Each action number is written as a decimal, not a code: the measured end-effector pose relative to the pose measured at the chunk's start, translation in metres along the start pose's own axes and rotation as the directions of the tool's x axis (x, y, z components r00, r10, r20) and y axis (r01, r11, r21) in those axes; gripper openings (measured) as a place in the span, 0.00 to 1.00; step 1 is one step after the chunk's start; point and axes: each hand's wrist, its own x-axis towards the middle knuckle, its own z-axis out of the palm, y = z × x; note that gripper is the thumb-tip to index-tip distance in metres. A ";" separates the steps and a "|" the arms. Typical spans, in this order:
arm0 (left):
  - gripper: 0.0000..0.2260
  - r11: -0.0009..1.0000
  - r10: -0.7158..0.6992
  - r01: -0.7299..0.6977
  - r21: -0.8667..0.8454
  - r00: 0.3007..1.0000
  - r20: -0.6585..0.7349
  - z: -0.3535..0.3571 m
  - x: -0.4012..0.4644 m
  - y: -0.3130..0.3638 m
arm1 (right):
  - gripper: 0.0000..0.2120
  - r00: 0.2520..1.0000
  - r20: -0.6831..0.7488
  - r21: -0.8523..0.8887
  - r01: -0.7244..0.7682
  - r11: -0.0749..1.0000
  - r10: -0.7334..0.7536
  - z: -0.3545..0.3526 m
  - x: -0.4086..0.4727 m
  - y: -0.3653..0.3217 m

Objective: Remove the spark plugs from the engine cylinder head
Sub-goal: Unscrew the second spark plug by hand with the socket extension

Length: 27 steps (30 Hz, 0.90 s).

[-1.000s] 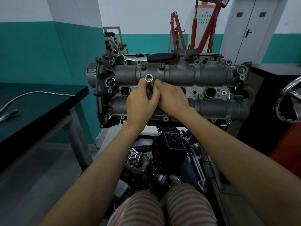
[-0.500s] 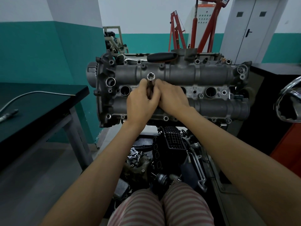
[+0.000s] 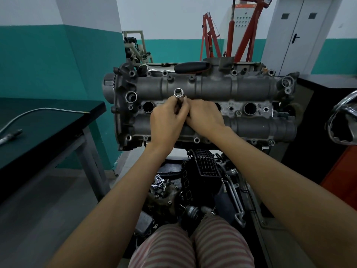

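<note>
Since a second ago little has shifted: both hands stay bunched at the middle of the cylinder head (image 3: pixel 212 88), and the spark plug socket (image 3: pixel 178 93) has risen only slightly between them. Its open hex end points up toward the camera, standing out of the second plug well from the left edge of the head. The left hand (image 3: pixel 167 122) has its fingers curled round the socket's shaft, and the right hand (image 3: pixel 205 118) presses in beside it, fingertips pinching the same shaft from the right. Whether a plug sits inside the socket cannot be told.

Around them, the leftmost plug well (image 3: pixel 148 106) lies open just left of the left hand, and another open well (image 3: pixel 250 108) lies well to the right; the hands cover the wells in between. A ratchet handle (image 3: pixel 191 67) with a black grip rests along the far edge of the head. Behind stands a red engine hoist (image 3: pixel 231 31). At the left, a dark worktop (image 3: pixel 48 120) carries a bent metal tube (image 3: pixel 38 111) and a loose spark plug (image 3: pixel 9 136) near its left edge. Below the head, engine parts (image 3: pixel 193 190) lie heaped on the floor.
</note>
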 end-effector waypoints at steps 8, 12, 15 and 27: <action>0.15 1.000 0.019 -0.019 -0.020 1.000 -0.009 0.000 0.000 0.001 | 0.13 1.000 0.015 -0.015 0.004 1.000 -0.004 -0.001 0.000 -0.001; 0.15 1.000 0.012 -0.012 0.013 1.000 -0.015 0.000 0.001 0.000 | 0.14 1.000 0.016 -0.028 0.012 1.000 -0.012 0.000 -0.001 -0.001; 0.15 0.999 0.015 -0.014 0.032 1.000 -0.012 0.001 0.002 -0.001 | 0.14 1.000 0.010 -0.015 0.020 1.000 -0.020 0.000 0.000 -0.001; 0.14 0.999 0.038 -0.038 0.029 0.999 -0.010 0.000 0.000 0.000 | 0.12 0.999 0.034 0.058 -0.032 0.998 0.030 -0.004 0.001 -0.001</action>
